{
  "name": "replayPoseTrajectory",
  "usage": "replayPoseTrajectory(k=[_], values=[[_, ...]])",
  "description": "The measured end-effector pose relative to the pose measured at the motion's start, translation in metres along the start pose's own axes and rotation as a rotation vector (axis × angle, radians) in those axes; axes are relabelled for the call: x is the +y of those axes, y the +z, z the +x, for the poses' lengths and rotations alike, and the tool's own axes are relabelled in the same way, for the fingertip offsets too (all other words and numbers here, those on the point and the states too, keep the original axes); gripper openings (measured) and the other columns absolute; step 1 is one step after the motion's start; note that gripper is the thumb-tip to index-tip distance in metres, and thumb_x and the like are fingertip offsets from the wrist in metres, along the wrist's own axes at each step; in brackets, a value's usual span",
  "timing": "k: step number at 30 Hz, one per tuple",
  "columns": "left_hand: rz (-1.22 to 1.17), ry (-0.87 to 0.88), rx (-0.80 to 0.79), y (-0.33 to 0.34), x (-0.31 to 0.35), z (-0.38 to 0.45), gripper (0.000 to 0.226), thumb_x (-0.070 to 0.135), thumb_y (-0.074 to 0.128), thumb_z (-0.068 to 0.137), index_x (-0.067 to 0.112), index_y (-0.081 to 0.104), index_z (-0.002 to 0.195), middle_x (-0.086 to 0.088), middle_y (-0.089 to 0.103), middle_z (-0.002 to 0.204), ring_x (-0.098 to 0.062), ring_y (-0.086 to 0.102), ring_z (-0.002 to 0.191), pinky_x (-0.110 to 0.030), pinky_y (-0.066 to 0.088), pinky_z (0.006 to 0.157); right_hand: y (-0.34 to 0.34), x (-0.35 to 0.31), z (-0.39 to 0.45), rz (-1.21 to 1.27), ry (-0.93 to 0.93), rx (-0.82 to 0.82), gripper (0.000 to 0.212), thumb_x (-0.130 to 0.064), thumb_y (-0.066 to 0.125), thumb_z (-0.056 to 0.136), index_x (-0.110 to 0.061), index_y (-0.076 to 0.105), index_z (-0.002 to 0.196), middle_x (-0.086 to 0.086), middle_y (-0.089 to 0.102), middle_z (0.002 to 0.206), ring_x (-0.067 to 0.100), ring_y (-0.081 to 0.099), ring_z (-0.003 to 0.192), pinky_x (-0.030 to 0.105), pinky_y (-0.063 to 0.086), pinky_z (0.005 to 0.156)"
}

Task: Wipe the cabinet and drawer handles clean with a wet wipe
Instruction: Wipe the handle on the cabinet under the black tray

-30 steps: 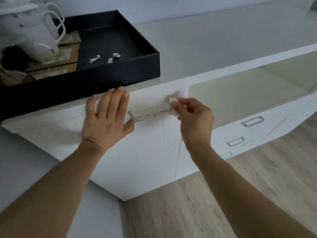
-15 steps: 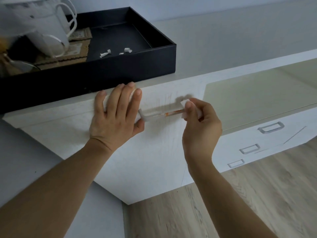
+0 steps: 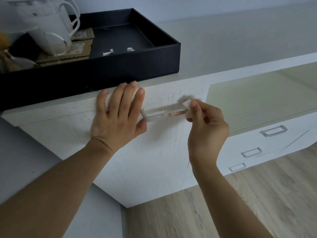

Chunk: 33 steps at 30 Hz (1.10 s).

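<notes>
Right hand (image 3: 205,127) fingers pinch wet wipe (image 3: 187,107) on orange-smeared handle (image 3: 163,115) (left hand (image 3: 118,117) flat, holding nothing).

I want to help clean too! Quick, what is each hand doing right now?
Left hand: open, flat against the cabinet front, holding nothing.
Right hand: closed, pinching the wet wipe on the handle.

Pale wood-plank floor (image 3: 248,203) below a white cabinet (image 3: 145,160); plain grey wall (image 3: 205,7) behind, in dim, even light.
</notes>
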<state>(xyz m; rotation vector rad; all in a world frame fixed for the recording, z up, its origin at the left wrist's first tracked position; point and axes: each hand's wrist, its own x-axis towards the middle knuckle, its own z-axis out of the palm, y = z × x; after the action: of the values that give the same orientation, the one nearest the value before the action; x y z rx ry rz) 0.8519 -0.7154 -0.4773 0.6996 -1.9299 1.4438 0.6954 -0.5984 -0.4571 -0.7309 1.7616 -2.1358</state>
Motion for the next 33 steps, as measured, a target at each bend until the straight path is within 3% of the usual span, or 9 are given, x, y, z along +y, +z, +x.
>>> replayPoseTrajectory(k=[2,4,8,11,14,19,24,30,33], values=[[0.001,0.001,-0.005,0.0,0.0,0.0,0.068,0.049,0.039,0.093,-0.001,0.023,0.136,-0.022,0.032,0.136,-0.035,0.037,0.122,-0.05,0.023,0.103,-0.001,0.002,-0.004,-0.103,-0.103,-0.052,0.013,-0.023,0.065,0.088,-0.02,0.071,0.099,-0.009,0.062,0.094,0.002,0.06,0.077,0.007,0.047,0.072],[-0.006,-0.002,-0.006,0.0,0.0,-0.001,0.068,0.049,0.039,0.093,-0.001,0.023,0.136,-0.022,0.031,0.136,-0.035,0.036,0.122,-0.05,0.021,0.104,-0.003,0.003,-0.001,-0.135,-0.141,-0.07,0.018,-0.019,0.064,0.089,-0.015,0.07,0.105,-0.007,0.063,0.096,0.002,0.061,0.08,0.004,0.046,0.073],[-0.007,-0.01,0.003,0.0,0.001,0.0,0.066,0.047,0.04,0.092,-0.001,0.025,0.136,-0.022,0.032,0.136,-0.035,0.036,0.122,-0.05,0.022,0.103,-0.005,0.006,0.004,-0.068,-0.089,-0.052,0.013,-0.019,0.062,0.091,-0.018,0.072,0.099,-0.001,0.069,0.092,0.001,0.063,0.073,0.016,0.052,0.073],[-0.023,-0.012,0.003,0.0,0.001,0.0,0.066,0.047,0.041,0.093,-0.001,0.024,0.136,-0.023,0.032,0.136,-0.035,0.036,0.122,-0.05,0.019,0.105,-0.007,0.007,0.001,-0.103,-0.119,-0.043,0.011,-0.02,0.063,0.09,-0.022,0.072,0.096,-0.004,0.069,0.089,0.001,0.064,0.073,0.016,0.053,0.071],[-0.019,-0.007,-0.005,0.0,0.002,-0.001,0.065,0.047,0.038,0.094,-0.001,0.023,0.136,-0.022,0.032,0.136,-0.035,0.036,0.122,-0.05,0.019,0.105,-0.005,0.004,0.012,-0.03,0.019,-0.075,0.01,-0.023,0.064,0.09,-0.028,0.072,0.094,-0.007,0.071,0.089,0.005,0.066,0.076,0.021,0.054,0.077],[-0.014,-0.011,-0.007,0.0,0.001,0.0,0.065,0.047,0.038,0.094,-0.001,0.023,0.136,-0.023,0.031,0.136,-0.036,0.036,0.122,-0.05,0.022,0.103,-0.017,0.004,0.002,0.027,0.071,-0.106,0.01,-0.024,0.066,0.088,-0.033,0.071,0.087,-0.005,0.073,0.084,0.002,0.068,0.074,0.008,0.05,0.068],[-0.014,-0.011,-0.014,0.0,0.002,-0.001,0.065,0.046,0.038,0.094,0.0,0.023,0.136,-0.023,0.029,0.137,-0.036,0.034,0.123,-0.05,0.019,0.105,-0.006,-0.005,0.02,0.081,0.118,-0.125,0.009,-0.02,0.067,0.088,-0.021,0.075,0.093,-0.01,0.072,0.082,-0.001,0.063,0.075,0.02,0.053,0.082],[-0.012,-0.012,-0.023,0.0,0.002,-0.001,0.065,0.047,0.036,0.094,0.0,0.022,0.136,-0.023,0.027,0.138,-0.035,0.032,0.124,-0.05,0.019,0.105,-0.007,-0.001,0.019,0.064,0.114,-0.152,0.01,-0.018,0.069,0.087,-0.027,0.074,0.088,-0.008,0.074,0.086,0.004,0.065,0.079,0.026,0.054,0.086],[-0.022,-0.016,-0.026,0.0,0.003,-0.002,0.065,0.047,0.036,0.094,0.0,0.022,0.137,-0.023,0.027,0.138,-0.036,0.032,0.125,-0.05,0.018,0.106,-0.007,-0.001,0.012,0.074,0.125,-0.122,0.01,-0.021,0.068,0.087,-0.03,0.072,0.089,-0.008,0.074,0.087,0.003,0.067,0.084,0.021,0.053,0.085]])
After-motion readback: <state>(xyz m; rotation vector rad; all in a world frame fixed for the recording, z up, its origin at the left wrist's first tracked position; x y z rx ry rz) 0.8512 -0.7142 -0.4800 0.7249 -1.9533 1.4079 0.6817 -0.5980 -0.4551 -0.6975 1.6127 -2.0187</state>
